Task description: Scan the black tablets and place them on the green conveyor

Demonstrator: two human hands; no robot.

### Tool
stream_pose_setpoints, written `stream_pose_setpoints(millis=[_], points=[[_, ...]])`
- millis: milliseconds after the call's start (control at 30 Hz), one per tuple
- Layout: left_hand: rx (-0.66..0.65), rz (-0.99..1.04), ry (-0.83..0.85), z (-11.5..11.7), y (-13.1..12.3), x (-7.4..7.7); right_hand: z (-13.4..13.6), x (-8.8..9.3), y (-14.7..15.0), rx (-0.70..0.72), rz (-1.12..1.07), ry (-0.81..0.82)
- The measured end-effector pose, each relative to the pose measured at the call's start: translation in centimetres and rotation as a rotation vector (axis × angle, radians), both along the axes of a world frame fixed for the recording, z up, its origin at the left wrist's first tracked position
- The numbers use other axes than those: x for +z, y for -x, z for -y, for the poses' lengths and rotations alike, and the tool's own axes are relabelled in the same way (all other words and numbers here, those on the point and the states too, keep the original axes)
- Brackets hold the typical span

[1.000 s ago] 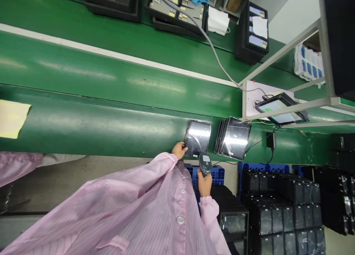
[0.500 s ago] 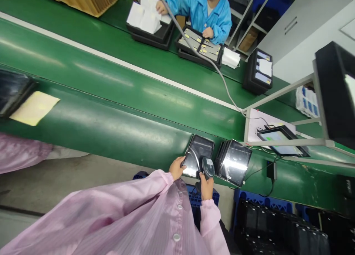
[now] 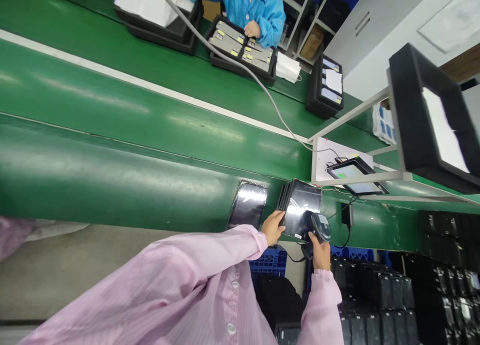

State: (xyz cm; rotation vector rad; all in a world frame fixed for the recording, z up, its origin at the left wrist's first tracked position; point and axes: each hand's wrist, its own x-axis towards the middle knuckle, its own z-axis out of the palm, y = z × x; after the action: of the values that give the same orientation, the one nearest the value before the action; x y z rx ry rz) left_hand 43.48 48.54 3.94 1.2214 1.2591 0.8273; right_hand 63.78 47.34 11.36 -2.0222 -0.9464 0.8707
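A handheld barcode scanner is in my right hand, its dark head over the lower right corner of a stack of glossy black flat panels. My left hand has its thumb and fingers closed on the lower left edge of the stack's top panel; whether it also grips those beneath I cannot tell. Left of the stack, a single glossy black panel in clear wrap lies on the green bench, its lower edge partly behind my left sleeve.
Behind the stack, a lit tablet leans on a metal frame. A grey cable hangs across the view. Opposite, a person in blue works at a black tray. Stacked black items stand below at right.
My left hand has left the single panel for the stack on the right. My right hand has carried the scanner right, from above the single panel to the stack. The view has shifted right.
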Motion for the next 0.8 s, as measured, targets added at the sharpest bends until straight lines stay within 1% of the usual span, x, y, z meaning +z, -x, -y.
stream_pose_setpoints(millis=[33,67,100,167,200,233,267,300,333,367,433,467,533,600,800], points=[[0.001,0.0,-0.028,0.3,0.9,-1.0,0.4,-0.2,0.1,-0.013,0.042,-0.01],[0.017,-0.002,-0.05,0.7,2.3,-2.3,1.3,-0.3,0.6,-0.035,0.103,-0.032],[0.056,-0.017,-0.051,1.4,4.4,-3.6,2.6,-0.3,1.5,-0.062,0.17,-0.061],[0.189,-0.115,0.054,2.9,9.3,-6.5,5.9,-0.3,4.4,-0.086,0.252,-0.111],[0.274,-0.205,0.157,3.6,11.8,-7.9,7.6,-0.5,6.3,-0.062,0.237,-0.103],[0.333,-0.292,0.273,4.2,14.1,-9.3,9.2,-1.1,8.3,-0.008,0.181,-0.064],[0.342,-0.329,0.336,4.6,15.9,-10.6,10.6,-2.0,10.4,0.069,0.104,0.02],[0.334,-0.349,0.389,4.9,17.2,-11.7,11.7,-3.3,12.4,0.144,0.04,0.136],[0.308,-0.347,0.422,5.1,18.0,-12.8,12.5,-4.9,14.2,0.213,-0.006,0.237],[0.274,-0.33,0.437,5.1,18.3,-13.6,13.2,-6.5,15.8,0.251,-0.022,0.298],[0.225,-0.299,0.457,5.1,18.1,-14.9,13.9,-9.6,18.0,0.278,0.005,0.384],[0.209,-0.29,0.462,5.1,17.7,-15.3,14.2,-10.8,18.7,0.274,0.027,0.404],[0.19,-0.281,0.467,5.1,17.3,-15.9,14.6,-12.2,19.3,0.26,0.055,0.422],[0.173,-0.276,0.472,5.2,17.2,-16.4,15.0,-12.4,19.5,0.248,0.064,0.422],[0.14,-0.265,0.471,5.5,17.8,-17.0,15.7,-11.9,20.0,0.221,0.068,0.413]])
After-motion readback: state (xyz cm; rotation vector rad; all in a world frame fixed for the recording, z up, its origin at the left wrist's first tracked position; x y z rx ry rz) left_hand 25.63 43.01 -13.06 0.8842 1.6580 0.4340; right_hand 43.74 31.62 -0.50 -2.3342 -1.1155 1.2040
